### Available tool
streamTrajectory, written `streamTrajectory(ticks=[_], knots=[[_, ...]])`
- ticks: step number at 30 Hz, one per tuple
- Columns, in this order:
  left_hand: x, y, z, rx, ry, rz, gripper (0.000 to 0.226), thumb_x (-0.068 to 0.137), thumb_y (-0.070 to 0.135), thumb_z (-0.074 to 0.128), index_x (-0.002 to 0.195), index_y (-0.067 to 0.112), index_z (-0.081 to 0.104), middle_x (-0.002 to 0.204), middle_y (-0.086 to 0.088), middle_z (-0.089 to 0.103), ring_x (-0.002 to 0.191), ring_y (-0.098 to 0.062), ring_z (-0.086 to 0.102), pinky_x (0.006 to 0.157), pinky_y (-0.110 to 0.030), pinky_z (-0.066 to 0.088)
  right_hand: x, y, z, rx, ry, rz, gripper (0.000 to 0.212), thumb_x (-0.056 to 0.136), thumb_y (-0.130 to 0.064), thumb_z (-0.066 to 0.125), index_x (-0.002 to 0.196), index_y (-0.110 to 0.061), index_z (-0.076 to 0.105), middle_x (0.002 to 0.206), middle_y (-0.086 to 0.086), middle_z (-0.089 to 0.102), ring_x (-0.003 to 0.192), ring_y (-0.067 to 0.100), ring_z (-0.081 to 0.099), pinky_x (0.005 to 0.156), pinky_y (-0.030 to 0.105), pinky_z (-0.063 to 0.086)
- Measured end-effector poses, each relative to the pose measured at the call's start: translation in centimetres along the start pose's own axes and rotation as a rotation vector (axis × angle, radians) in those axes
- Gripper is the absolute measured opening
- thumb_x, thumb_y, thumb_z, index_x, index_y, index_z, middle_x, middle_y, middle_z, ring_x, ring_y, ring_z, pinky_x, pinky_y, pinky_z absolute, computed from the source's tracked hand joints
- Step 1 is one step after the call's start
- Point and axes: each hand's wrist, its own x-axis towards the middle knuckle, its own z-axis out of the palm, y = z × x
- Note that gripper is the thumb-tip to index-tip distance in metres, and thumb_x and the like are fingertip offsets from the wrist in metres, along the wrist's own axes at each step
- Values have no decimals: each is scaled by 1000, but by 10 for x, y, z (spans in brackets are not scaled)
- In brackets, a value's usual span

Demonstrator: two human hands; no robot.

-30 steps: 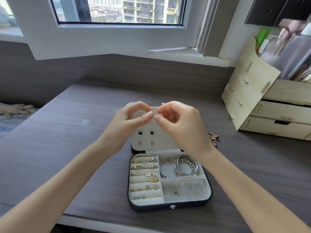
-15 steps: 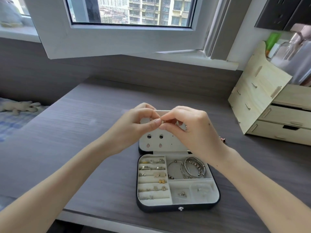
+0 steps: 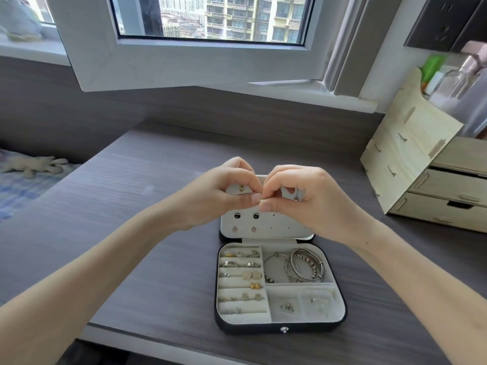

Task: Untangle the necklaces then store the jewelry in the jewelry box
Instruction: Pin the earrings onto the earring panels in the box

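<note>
Metal piece (image 3: 261, 200) pinched: left fingers (image 3: 250, 199), right fingers (image 3: 266, 206).

Grey desk (image 3: 118, 206) with open jewelry box (image 3: 250, 328) and seemingly wooden drawer unit (image 3: 432, 201).

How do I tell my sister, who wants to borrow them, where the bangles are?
On the grey desk under the window lies an open jewelry box. The bangles fill its far right compartment, beside the ring rows. They are the only big silver hoops; everything else inside is tiny.

Left hand (image 3: 218, 196), right hand (image 3: 308, 198) on tiny ring (image 3: 261, 200)
</note>
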Motion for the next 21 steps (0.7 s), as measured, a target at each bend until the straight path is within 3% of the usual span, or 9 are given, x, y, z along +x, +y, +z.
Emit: streamTrajectory(ticks=[2, 8, 16, 21], knots=[[1, 0, 1, 0, -1, -9, 7, 76, 36, 62, 74, 33, 68, 83, 25, 43, 77, 2, 47, 72, -14, 37, 1, 1, -1, 27, -3, -8, 19, 74, -22, 72, 77, -4, 69, 77, 0, 63, 72, 11, 59, 68, 28, 49], [1, -1, -1, -9, -16, -23, 8, 79, 33, 62, 79, 28, 68, 90, 15, 44, 82, 1, 48, 74, -14, 38, 3, 7, 0, 101, 2, -6, 18, 74, -19, 73, 76, -1, 68, 78, 7, 63, 71, 18, 58, 69, 38, 48], [4, 1, -3, -11, -39, -53, 7, 77, 37, 61, 72, 38, 66, 92, 13, 43, 82, 2, 46, 72, -11, 38, 1, 13, 4, 149, 15, -14, 27, 74, -30, 70, 75, -3, 68, 79, 1, 61, 78, 14, 55, 75, 29, 45], [5, 1, -3, -26, -44, -66, 7, 77, 37, 60, 76, 34, 67, 94, 10, 43, 84, -2, 46, 76, -18, 38, 1, 14, 3, 174, 5, -19, 26, 75, -28, 70, 75, -2, 67, 81, 1, 60, 82, 17, 54, 78, 28, 43]])
